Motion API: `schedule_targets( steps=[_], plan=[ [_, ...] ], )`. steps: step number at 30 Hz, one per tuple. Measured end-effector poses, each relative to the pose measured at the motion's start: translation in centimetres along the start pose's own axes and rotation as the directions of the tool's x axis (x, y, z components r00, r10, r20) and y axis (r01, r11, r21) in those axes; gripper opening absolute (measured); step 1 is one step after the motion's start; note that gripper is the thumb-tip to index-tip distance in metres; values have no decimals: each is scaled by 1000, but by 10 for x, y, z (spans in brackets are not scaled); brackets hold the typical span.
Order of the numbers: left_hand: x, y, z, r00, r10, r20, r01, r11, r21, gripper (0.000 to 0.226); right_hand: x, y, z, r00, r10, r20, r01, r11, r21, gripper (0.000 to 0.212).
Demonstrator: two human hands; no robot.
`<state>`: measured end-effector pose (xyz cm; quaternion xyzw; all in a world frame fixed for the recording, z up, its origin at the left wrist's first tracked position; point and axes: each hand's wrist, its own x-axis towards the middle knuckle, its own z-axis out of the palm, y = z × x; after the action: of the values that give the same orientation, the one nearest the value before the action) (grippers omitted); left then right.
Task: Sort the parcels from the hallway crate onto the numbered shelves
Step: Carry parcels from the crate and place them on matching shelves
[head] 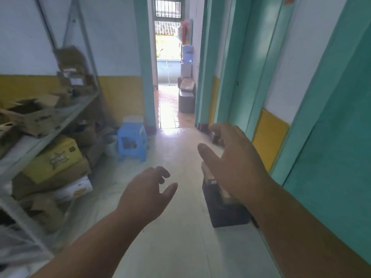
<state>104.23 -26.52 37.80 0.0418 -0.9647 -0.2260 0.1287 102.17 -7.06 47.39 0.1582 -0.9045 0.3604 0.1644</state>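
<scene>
The floor (180, 237) is pale and smooth, with a soft shine, and it runs forward into a narrow hallway. At the far end an open doorway (172, 77) lets in strong daylight, which makes a bright patch on the floor there. The walls are white above and yellow below, and the door frames on the right side are teal.

Both hands are held out in front of the person, over the floor. The left hand (146, 193) has its fingers loosely curled and the thumb apart; it holds nothing. The right hand (234, 165) is higher and further forward, with spread, slightly bent fingers, and it also holds nothing.

Under the right hand, on the floor next to the teal wall, stands a dark crate (224, 213). Brown parcels (208, 173) lie in it, partly hidden by the hand and the wrist. I cannot tell if the hand touches them.

On the left stands a metal shelf (76, 115) along the wall. It carries many cardboard boxes (34, 115), some open, and the picture is blurred there. A yellow box (54, 159) lies on a lower level. No numbers can be read on the shelf.

Near the shelf end, a blue stool (132, 141) stands on the floor, well apart from the crate.
</scene>
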Motion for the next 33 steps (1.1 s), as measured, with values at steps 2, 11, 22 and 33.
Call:
schedule_targets(
  steps=[2,11,22,33],
  plan=[
    [50,-20,15,1000,6,10,-6,1000,7,34,40,14,26,1000,19,-17,-19,1000,3,45],
    [264,37,109,936,296,193,-280,954,-106,27,164,142,21,943,271,-193,-302,941,-151,49],
    [445,124,264,824,359,438,-325,933,-152,32,309,336,1,888,420,-185,-457,851,-260,52],
    [629,111,415,683,326,653,-317,938,-137,34,439,468,81,814,546,-200,-581,761,-289,50]
  ],
)
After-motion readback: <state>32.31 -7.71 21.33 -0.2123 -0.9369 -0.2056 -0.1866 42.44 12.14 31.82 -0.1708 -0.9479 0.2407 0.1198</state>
